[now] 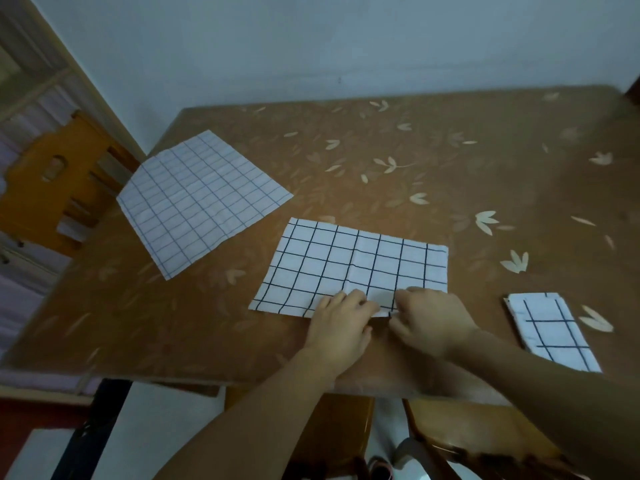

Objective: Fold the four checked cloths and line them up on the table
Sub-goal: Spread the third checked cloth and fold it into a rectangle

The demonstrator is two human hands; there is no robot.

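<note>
Bold-checked cloth lies flat at the middle of the counter, near the front edge. It appears already halved: a rectangle, long axis running left to right, with a crease seen down its centre.

Both hands are set side by side at the middle of the near edge. The left hand is curled, its fingers on the hem; the right hand is likewise curled over the hem just beside it. A small lift of fabric is seen between them, so the edge is judged to be pinched by both, though the fingertips are partly hidden and blurred. The central grip is probably taken to start the next fold, or to square the edge along the crease.

A finer-checked cloth is spread open at the far left, turned at an angle so one corner points toward the wall and its left side overhangs the counter edge. It is untouched, evidently waiting its turn.

A folded cloth is laid at the right, near the front edge, well apart from the hands. It is a narrow strip, long axis running near to far with a slight slant. It is taken as the start of the line.

A fourth cloth is not seen.
</note>
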